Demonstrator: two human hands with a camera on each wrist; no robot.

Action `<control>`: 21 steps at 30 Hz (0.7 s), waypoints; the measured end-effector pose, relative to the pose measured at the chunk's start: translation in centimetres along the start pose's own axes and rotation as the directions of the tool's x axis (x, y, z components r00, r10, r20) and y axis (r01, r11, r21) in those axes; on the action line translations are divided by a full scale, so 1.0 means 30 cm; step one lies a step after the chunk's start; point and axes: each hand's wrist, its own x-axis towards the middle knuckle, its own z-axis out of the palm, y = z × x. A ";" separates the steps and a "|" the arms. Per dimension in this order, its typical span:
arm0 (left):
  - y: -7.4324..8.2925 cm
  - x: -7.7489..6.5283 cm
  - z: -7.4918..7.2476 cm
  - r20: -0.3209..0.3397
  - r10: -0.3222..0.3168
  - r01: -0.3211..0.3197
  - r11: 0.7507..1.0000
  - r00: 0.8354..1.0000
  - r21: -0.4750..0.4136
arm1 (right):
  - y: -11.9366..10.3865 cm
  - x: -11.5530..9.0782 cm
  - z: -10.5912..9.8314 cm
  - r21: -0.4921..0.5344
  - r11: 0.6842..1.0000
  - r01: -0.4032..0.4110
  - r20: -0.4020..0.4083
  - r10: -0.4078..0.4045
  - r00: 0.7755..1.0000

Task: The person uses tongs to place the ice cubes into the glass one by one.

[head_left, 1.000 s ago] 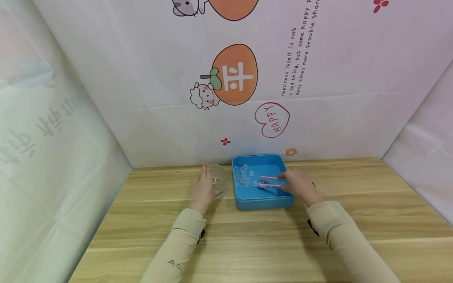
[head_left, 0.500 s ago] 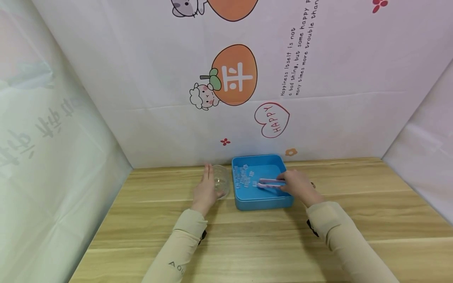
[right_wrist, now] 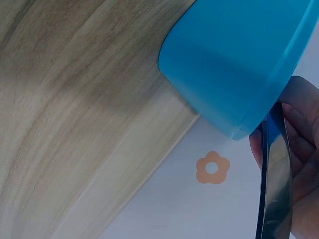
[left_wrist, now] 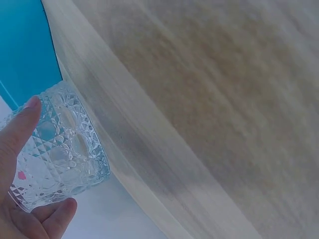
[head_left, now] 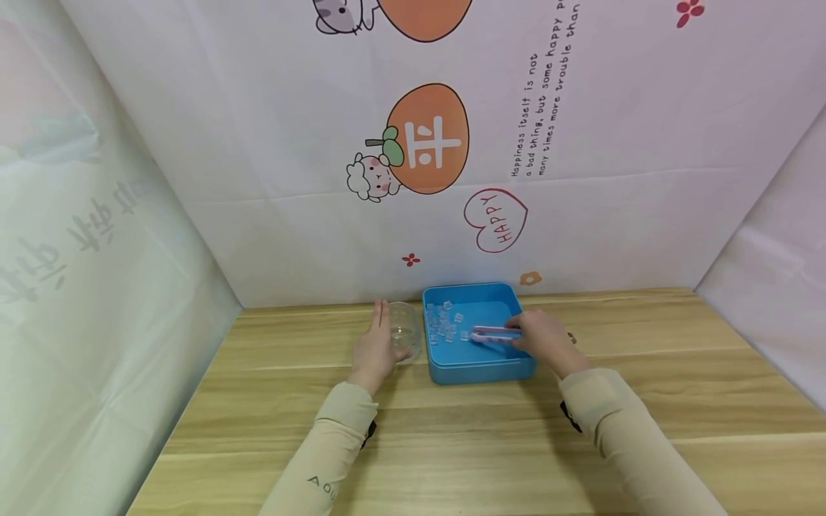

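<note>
My left hand (head_left: 374, 352) grips a clear glass (left_wrist: 62, 144) with a cut diamond pattern, thumb on one side and fingers on the other. The glass stands just left of a blue box (head_left: 480, 372). Over the box's right side, my right hand (head_left: 543, 338) holds tongs (head_left: 497, 334) with pinkish arms and a metal handle end, seen in the right wrist view. The tips are close together, low inside the box; I cannot tell whether a piece is between them. Small clear pieces (head_left: 442, 322) lie clustered along the box's left side, a few apart nearer the tips.
The wood-grain table (head_left: 452, 451) ends at a white printed backdrop (head_left: 297, 236) right behind the box and glass. Sheets hang at the left and right too. An orange flower print (right_wrist: 213, 168) shows on the backdrop near the box's right corner.
The left hand and glass have shifted slightly right, nearer the box. The tongs' arms have drawn together, while the right hand stays in place.
</note>
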 end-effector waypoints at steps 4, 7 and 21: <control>0.003 -0.003 0.000 -0.007 0.010 -0.010 1.000 1.000 0.016 | 0.002 -0.006 -0.007 0.021 1.000 -0.012 -0.005 0.012 1.000; 0.003 -0.006 0.001 -0.014 0.024 -0.023 1.000 1.000 0.013 | 0.006 -0.009 -0.013 0.037 0.999 -0.017 -0.015 0.018 1.000; -0.002 -0.007 0.010 -0.026 0.033 -0.033 0.999 0.999 0.006 | 0.031 -0.019 -0.072 0.088 0.996 -0.017 -0.114 0.027 0.993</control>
